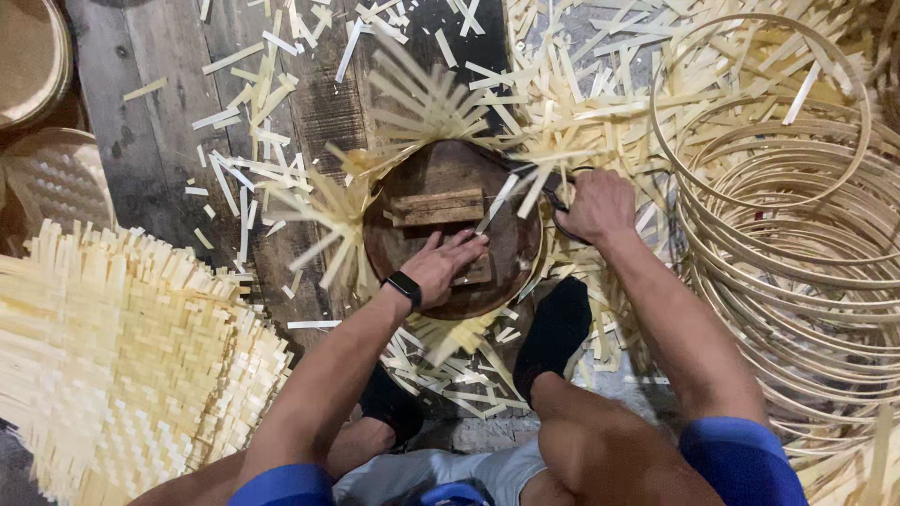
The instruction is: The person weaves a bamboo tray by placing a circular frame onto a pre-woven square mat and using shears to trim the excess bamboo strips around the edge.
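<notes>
The round wooden mould (441, 187) is being pressed flat under the left hand (442, 265), fingers spread wide and lying open across its dark face, just below the two short wooden blocks (437, 206) fixed on it. The woven bamboo mat (328, 220) is trapped beneath the mould on the plank floor (141, 103), its loose strip ends fanning out all round the rim. At the mould's right edge the right hand (596, 206) is closed into a fist on a dark-handled cutting tool (555, 199); the blade itself cannot be made out among the strips.

For the trimming to come out clean, steady downward weight is best kept on the mould so the mat cannot creep, and the cut is best run tight along the wooden rim, a few strips at a time, with the pressing fingers held well inside the edge. The feet in black socks (553, 328) are planted just below the mould, bracing it.

Now the count. One mould is seen, with two blocks on it. One tool is gripped. One black wrist band (404, 286) is worn on the left arm. Two socks are in view. The stack of woven mats (112, 365) at lower left holds many, too closely layered to number. The bamboo hoops (787, 253) at right are piled well past a dozen. Cut offcuts (234, 141) are scattered beyond counting.
</notes>
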